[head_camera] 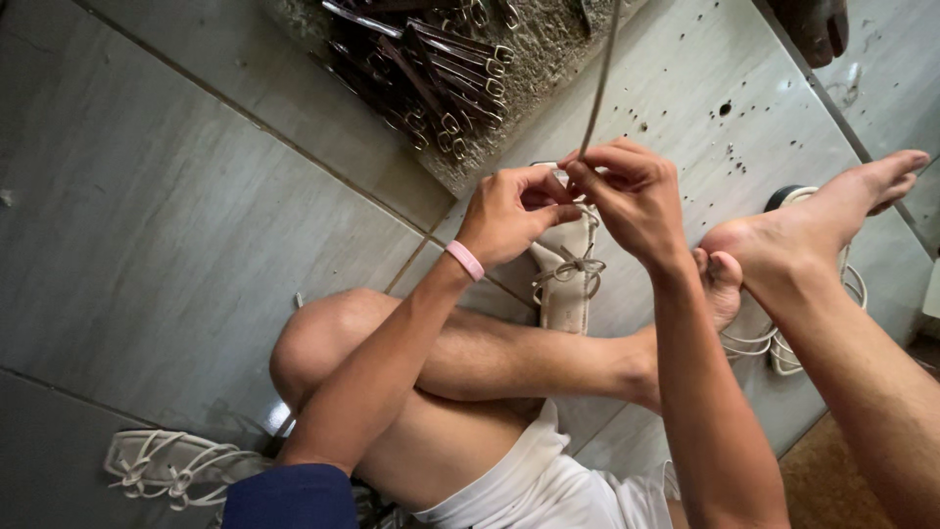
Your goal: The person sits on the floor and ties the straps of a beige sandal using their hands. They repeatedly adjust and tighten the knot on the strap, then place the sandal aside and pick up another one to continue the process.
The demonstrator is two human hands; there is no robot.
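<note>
both hands pinch a thin cord (597, 78) taut above a cream sandal (568, 279): left hand (509, 216) & right hand (632, 196), fingers closed, prob. to steady it.

The thin strap (599, 78) runs off the top edge, its lower end seemingly hidden between pinching fingers (578, 176).

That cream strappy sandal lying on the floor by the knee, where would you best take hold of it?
Grip the cream sandal by its knotted straps, coming from above. It lies flat on the tiled floor, sole down, so the raised straps offer loops for fingers, while the thin sole edge sits flush against the tiles.
</note>
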